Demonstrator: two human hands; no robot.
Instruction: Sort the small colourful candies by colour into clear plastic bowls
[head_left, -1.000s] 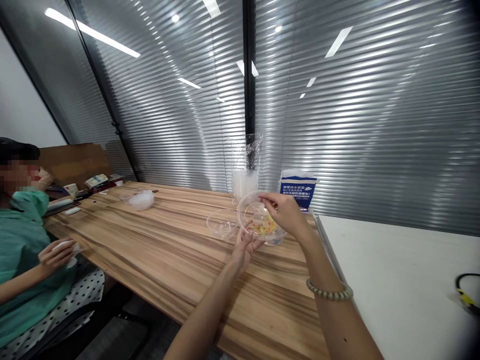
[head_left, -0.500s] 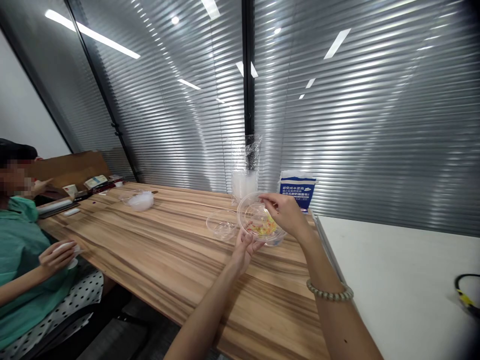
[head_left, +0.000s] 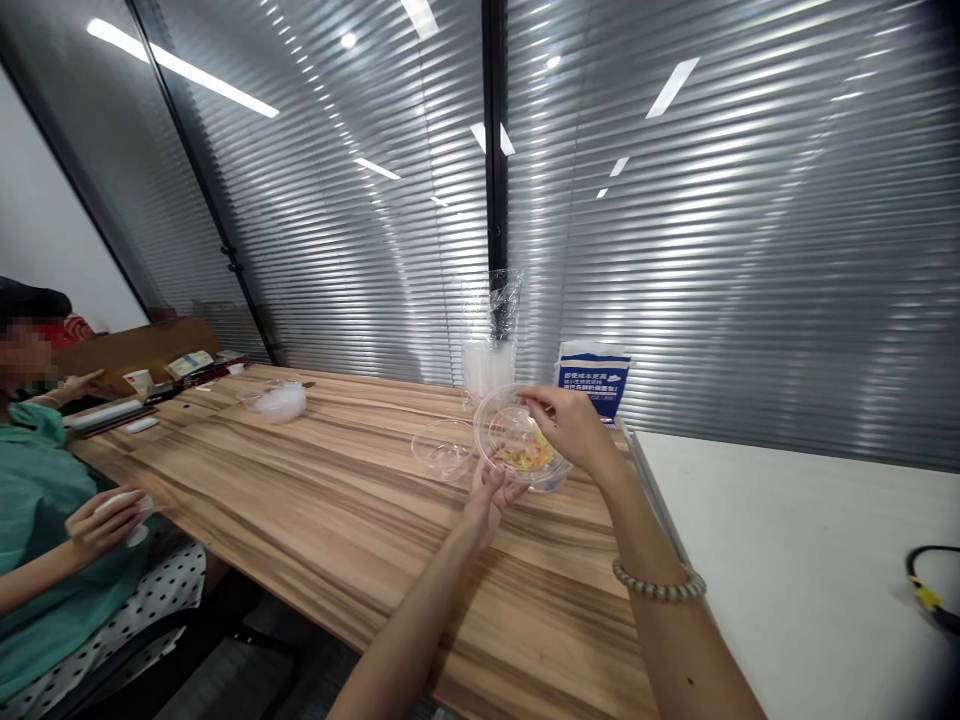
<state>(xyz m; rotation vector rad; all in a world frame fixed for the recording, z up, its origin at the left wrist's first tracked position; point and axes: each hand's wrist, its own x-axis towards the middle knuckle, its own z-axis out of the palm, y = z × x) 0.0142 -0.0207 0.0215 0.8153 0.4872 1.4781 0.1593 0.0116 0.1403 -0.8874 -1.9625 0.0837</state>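
A meeting room with walls of glass covered by closed horizontal blinds (head_left: 750, 250), which reflect strips of ceiling light. A long wood-grain worktop (head_left: 315, 520) runs from the left foreground toward the glass; a white worktop (head_left: 787, 560) butts against its right edge.

Both of the wearer's arms reach forward over the wooden worktop. The left hand (head_left: 491, 492) is closed on the near, lower rim of a clear round plastic lid (head_left: 504, 430), fingers curled up around the edge. The right hand (head_left: 574, 425), with a beaded bracelet (head_left: 658, 583) on its wrist, pinches the lid's upper right rim between thumb and fingertips. The lid is tilted up toward the camera, held above a clear plastic bowl holding yellow and orange food (head_left: 534, 462) that sits on the wooden worktop just behind the hands. Whether lid and bowl touch cannot be told.

Just left of the bowl sits an empty clear plastic bowl (head_left: 442, 448). Behind them, against the blinds, stands a stack of clear containers in a plastic sleeve (head_left: 491, 340), and to its right a blue and white packet with printed text (head_left: 598, 375). Farther left on the worktop lies a clear container with something white in it (head_left: 279, 400).

At the left edge sits another person in a green top (head_left: 37, 520), one hand (head_left: 105, 518) holding something small and white. A black cable (head_left: 930, 585) lies at the far right on the white worktop.
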